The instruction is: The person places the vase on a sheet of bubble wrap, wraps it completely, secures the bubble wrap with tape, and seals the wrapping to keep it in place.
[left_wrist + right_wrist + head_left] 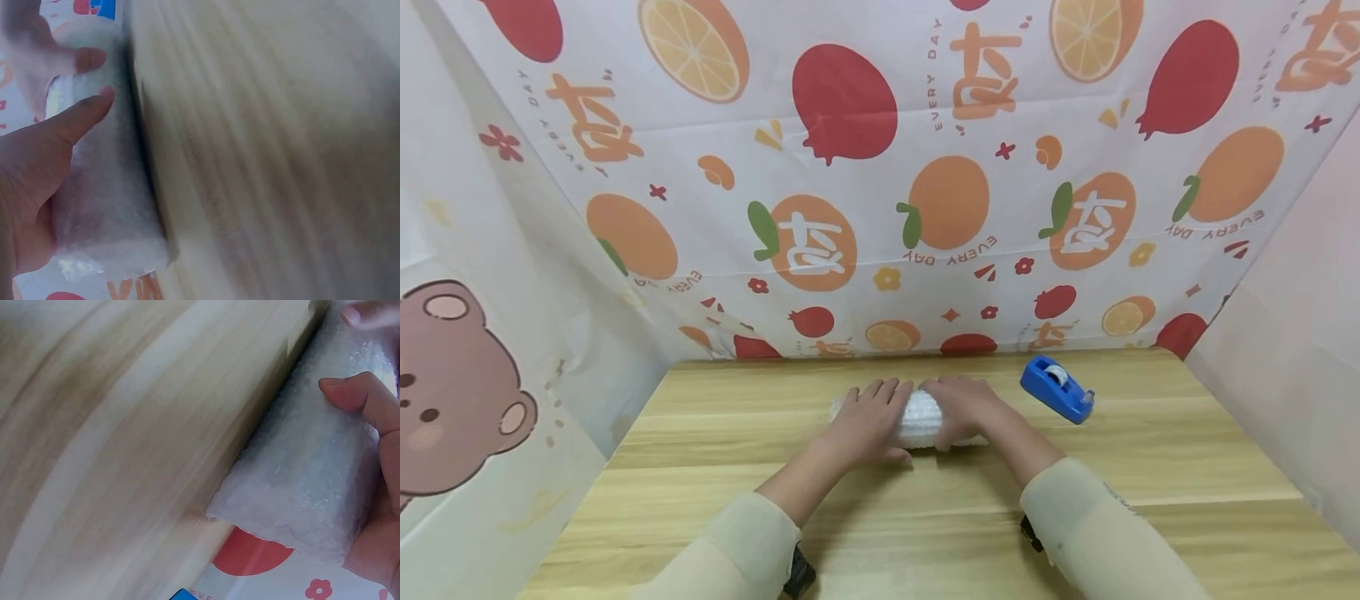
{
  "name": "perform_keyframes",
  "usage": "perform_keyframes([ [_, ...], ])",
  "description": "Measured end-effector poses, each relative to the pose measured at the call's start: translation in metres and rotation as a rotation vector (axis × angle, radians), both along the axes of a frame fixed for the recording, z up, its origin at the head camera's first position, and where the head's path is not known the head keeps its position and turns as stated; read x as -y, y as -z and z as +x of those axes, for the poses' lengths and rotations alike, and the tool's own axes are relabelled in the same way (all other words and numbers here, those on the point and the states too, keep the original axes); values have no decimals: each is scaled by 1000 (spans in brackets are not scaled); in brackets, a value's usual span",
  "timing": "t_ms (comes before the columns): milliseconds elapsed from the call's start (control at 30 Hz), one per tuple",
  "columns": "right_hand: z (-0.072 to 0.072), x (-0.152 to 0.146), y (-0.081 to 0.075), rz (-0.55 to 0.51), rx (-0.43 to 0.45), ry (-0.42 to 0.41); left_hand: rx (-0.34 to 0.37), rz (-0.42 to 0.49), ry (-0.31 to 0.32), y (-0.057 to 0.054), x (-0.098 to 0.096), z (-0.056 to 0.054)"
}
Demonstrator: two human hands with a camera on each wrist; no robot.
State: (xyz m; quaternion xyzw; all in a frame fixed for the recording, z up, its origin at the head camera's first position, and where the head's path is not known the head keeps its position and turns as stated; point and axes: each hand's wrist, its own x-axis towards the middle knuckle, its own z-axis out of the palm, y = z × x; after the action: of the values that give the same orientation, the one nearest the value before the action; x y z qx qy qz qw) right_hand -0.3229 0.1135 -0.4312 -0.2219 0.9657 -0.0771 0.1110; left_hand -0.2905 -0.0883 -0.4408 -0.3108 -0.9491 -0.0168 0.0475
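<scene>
A roll of clear bubble wrap (919,419) lies crosswise on the wooden table, toward its far side. My left hand (868,423) grips the left part of the roll, fingers over the top and thumb along the near face. On the right part, my right hand (962,407) holds it the same way, a short gap from the left. In the left wrist view both thumbs press the side of the roll (112,181). The right wrist view shows the bubbled surface and one end of the roll (294,469); whatever is inside the wrap is hidden.
A blue tape dispenser (1056,388) with a roll of tape stands right of the hands, near the table's back edge. The wooden table (700,483) meets a fruit-print curtain (865,200) at the back. Another curtain with a bear print (452,392) hangs at the left.
</scene>
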Motion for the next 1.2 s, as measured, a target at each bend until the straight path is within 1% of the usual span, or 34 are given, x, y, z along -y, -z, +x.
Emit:
perform_keyframes([
  [67, -2, -1, -2, -13, 16, 0, -37, -2, -9, 3, -1, 0],
  [133, -3, -1, -3, -22, 29, 2, -57, -2, -20, 4, -2, 0],
  [367, -5, -2, -4, -37, 58, 5, -70, -51, -38, 10, -5, -7],
  [600, -6, -2, -4, -55, 74, 18, -98, -46, -39, 11, -6, -9],
  [767, -7, -2, -5, -57, 77, 9, -80, -40, -48, 11, -6, -10],
  [967, -8, -1, -7, -73, 77, -8, -66, -45, -63, 12, -6, -17],
  [1200, -11, -1, -9, -81, 126, -12, -43, -17, -47, 10, -6, -19],
])
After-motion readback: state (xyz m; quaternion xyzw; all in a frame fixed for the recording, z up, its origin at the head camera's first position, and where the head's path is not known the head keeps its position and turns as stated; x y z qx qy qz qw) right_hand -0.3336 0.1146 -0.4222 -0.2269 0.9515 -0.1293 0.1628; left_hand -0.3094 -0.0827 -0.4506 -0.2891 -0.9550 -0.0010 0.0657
